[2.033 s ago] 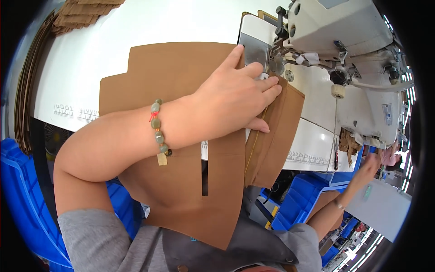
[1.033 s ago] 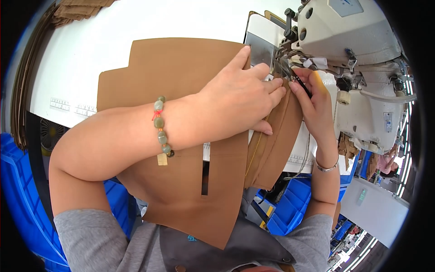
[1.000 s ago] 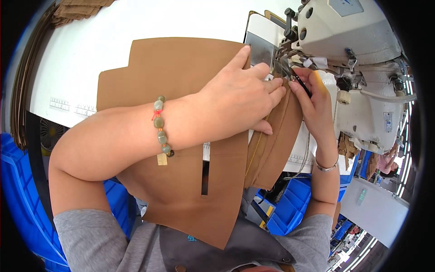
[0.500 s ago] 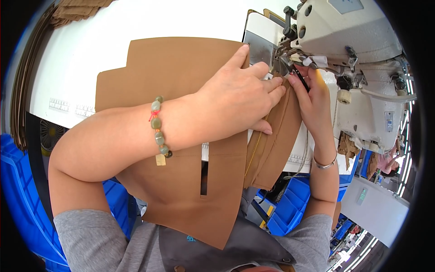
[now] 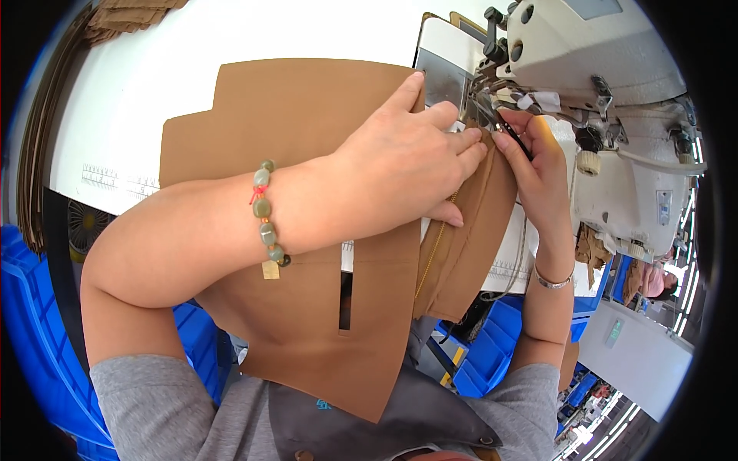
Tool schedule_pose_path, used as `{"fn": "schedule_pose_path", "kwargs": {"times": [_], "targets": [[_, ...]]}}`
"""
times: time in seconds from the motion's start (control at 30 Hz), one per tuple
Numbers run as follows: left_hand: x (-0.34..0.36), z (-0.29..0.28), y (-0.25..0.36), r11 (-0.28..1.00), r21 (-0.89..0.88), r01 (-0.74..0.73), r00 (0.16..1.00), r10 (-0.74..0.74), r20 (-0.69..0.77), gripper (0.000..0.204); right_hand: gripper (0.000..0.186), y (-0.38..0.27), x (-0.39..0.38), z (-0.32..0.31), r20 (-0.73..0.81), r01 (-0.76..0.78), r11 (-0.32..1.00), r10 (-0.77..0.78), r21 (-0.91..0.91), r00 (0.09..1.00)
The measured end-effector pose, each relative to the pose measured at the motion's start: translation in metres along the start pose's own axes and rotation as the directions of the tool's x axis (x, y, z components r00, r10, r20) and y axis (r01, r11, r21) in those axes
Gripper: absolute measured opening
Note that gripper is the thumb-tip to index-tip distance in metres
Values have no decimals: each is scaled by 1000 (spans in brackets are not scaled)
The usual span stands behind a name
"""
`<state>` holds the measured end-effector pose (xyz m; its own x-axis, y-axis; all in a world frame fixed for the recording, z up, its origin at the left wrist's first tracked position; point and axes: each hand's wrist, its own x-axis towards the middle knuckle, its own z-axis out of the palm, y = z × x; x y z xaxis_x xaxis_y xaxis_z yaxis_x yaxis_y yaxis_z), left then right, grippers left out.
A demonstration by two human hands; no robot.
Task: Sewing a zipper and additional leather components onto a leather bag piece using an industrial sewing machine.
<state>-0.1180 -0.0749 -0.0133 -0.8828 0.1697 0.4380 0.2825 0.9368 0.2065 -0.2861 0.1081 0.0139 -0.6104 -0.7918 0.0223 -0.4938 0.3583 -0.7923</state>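
So, head view only. Left hand (image 5: 400, 173) lies flat, palm down, on the brown fabric (image 5: 307, 307), fingers spread and pressed to the cloth, fingertips right up at the needle area of the sewing machine (image 5: 607, 100). It grips nothing; it just pins the fabric down. The beaded bracelet (image 5: 267, 219) sits on that wrist, back from the hand.

Right hand (image 5: 538, 165) comes in from the other side, fingers nearly closed, pinching the fabric edge just beside the left fingertips. A thin dark tool seems to sit between its fingers up by the needle, too small to be sure. The silver bangle (image 5: 551, 282) is on that wrist.

Fabric relative to the grips: the big flat panel spreads under and behind the left hand, across the white table (image 5: 154, 100) and off its near edge over the person's lap. It has a narrow slit (image 5: 345, 301) below the left forearm. A folded flap (image 5: 477, 238) hangs down between the two hands, under the left thumb side, with a yellowish stitch line along it. The pinched edge is at the far tip, touching both sets of fingertips.

Blue bins (image 5: 31, 307) sit low to the left, well away from both hands. More brown pieces (image 5: 131, 15) are stacked at the far table corner.
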Motion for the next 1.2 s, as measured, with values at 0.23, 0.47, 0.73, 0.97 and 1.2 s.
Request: {"fn": "schedule_pose_path", "kwargs": {"times": [0.23,0.47,0.73,0.97,1.2], "targets": [[0,0,0,1000,-13,0,1000,0,15,75,33,-3,6,6,-24,67,992,-70,-111,997],[1,-4,1,1000,-11,-13,1000,13,-18,75,29,11,4,-1,-175,-90,540,-109,-837,979],[6,-15,2,1000,16,1,995,-3,100,80,20,2,-13,-33,-349,-61,875,-127,-480,929],[13,-22,5,999,37,-13,988,7,152,84,24,28,-12,-56,-350,-37,794,-225,-607,910],[17,-23,8,995,92,-33,987,18,159,86,25,45,-95,-97,-531,-135,803,-247,-580,810]]}}
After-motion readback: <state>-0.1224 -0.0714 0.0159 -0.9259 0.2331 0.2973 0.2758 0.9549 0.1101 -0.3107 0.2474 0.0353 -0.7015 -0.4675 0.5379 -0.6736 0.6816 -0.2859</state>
